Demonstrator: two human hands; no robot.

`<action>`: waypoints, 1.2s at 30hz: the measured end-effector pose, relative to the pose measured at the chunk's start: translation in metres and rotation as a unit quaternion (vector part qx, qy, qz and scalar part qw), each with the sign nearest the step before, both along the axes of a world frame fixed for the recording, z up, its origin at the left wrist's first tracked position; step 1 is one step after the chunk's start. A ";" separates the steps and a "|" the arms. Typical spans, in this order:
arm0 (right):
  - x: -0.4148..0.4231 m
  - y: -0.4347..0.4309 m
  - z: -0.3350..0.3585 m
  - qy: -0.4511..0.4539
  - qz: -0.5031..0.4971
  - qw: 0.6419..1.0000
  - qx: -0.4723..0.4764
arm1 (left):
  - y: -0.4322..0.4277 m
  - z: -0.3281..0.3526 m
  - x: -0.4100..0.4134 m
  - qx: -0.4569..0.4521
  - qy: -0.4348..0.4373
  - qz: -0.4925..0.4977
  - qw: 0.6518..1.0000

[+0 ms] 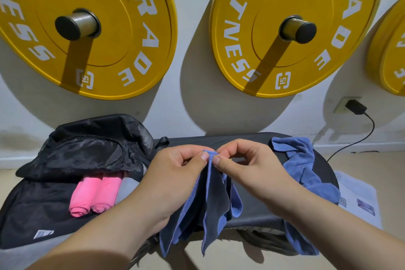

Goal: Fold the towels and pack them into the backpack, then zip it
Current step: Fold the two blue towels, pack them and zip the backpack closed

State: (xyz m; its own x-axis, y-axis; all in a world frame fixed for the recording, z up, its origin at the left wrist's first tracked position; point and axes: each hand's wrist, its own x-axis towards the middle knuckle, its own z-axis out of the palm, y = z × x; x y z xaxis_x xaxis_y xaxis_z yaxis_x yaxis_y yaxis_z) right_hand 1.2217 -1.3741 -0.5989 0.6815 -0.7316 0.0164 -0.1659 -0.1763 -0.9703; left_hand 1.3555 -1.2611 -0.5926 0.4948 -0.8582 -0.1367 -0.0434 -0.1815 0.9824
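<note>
A dark padded bench stood against the wall, bearing an open black backpack and a crumpled blue towel.

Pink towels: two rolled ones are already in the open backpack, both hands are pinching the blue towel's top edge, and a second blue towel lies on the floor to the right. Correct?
One thing is wrong: the second blue towel is not on the floor. The head view shows it draped over the right end of the dark bench. The rest stands: pink towels in the open backpack, left hand and right hand pinching the blue towel.
</note>
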 end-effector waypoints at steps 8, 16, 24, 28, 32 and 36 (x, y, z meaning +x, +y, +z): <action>0.000 0.001 -0.005 -0.020 0.025 0.999 0.034 | 0.001 0.002 -0.009 -0.023 0.021 -0.016 0.999; -0.004 -0.007 -0.013 -0.025 0.043 0.998 0.036 | -0.002 0.000 -0.001 -0.030 -0.034 0.046 0.998; -0.005 -0.016 -0.037 0.206 0.071 0.965 -0.143 | 0.004 0.024 0.020 -0.102 -0.063 0.122 0.985; -0.015 -0.034 -0.055 0.234 0.013 0.969 -0.080 | 0.005 0.017 0.038 -0.094 -0.094 0.165 0.977; -0.025 -0.053 -0.065 0.219 -0.037 0.972 -0.075 | 0.008 0.005 0.058 -0.058 -0.127 0.199 0.970; -0.031 -0.064 -0.056 0.086 -0.092 0.990 0.068 | 0.012 -0.004 0.079 -0.025 -0.137 0.224 0.965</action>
State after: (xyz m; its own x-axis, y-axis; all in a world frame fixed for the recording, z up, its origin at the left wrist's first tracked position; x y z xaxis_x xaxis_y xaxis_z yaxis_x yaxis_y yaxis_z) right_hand 1.1910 -1.4377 -0.6547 0.5207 -0.8310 -0.1958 -0.3480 0.0028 -0.9375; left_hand 1.4345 -1.2490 -0.5963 0.8286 -0.5528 0.0885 -0.2315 -0.1943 0.9532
